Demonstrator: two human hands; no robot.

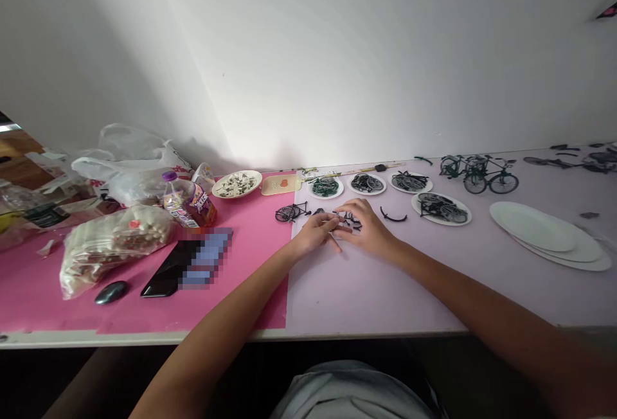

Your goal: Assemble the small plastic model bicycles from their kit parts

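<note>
My left hand [312,234] and my right hand [365,226] meet over the lilac part of the table. The fingers of both are closed toward each other; whatever they pinch is too small and too hidden to name. Dark plastic pieces [353,220] show in the gap between my hands, but I cannot tell whether they are held or lie on the table. Just left of my hands lies a partly built black toy bicycle [288,213]. A curved black part [393,216] rests to the right of my right hand.
Behind my hands, white plates hold green parts [324,186] and black parts [366,182]. Finished toy bicycles [490,178] and bare white plates [585,242] are at right. Leftward are a phone [168,268], a bottle [186,204] and a bag of pale pieces [113,239].
</note>
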